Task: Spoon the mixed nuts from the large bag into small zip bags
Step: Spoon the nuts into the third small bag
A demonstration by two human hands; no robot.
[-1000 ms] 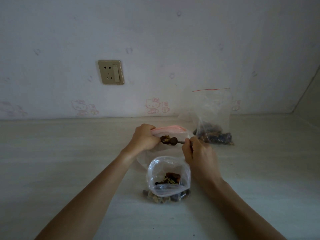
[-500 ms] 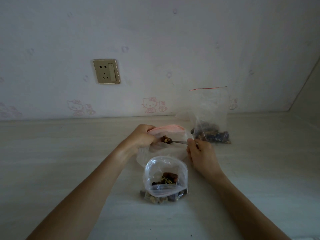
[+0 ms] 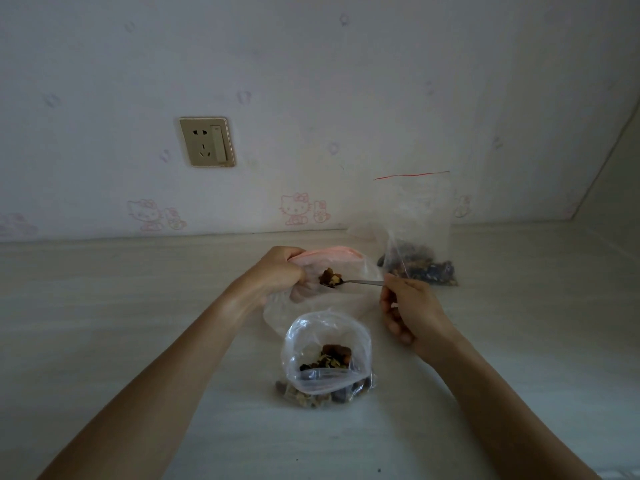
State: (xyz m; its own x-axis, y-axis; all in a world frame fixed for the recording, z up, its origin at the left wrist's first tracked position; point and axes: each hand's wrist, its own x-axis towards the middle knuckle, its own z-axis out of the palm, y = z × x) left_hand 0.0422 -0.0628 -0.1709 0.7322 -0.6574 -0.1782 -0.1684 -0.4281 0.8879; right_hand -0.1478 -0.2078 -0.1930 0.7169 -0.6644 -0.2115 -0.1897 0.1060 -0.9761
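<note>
Your left hand point(image 3: 277, 271) is curled into a fist around the pink-striped rim of a small zip bag point(image 3: 322, 299), holding its mouth up and open above the bench point(image 3: 104, 323). Your right hand point(image 3: 408, 313) pinches the end of a metal spoon point(image 3: 360, 282) between thumb and fingertips, the other fingers loosely curled beneath. The spoon lies almost level, its bowl heaped with mixed nuts point(image 3: 329, 277) and sitting right at the mouth of the held bag, close to your left knuckles. Both forearms reach in from the bottom corners and converge towards the middle.

Nearer to you, an open clear bag point(image 3: 325, 362) stands on the bench with nuts piled in its bottom. A taller red-lined zip bag point(image 3: 415, 230) leans against the wall behind your right hand, with nuts in its base.

No brand or writing can be read on any bag. The wall point(image 3: 346, 81) carries faint pink cartoon cats and a beige socket plate point(image 3: 207, 141).

The bench meets the wall just beyond the bags and a side wall at far right. Bare surface lies wide on both sides of your arms.
</note>
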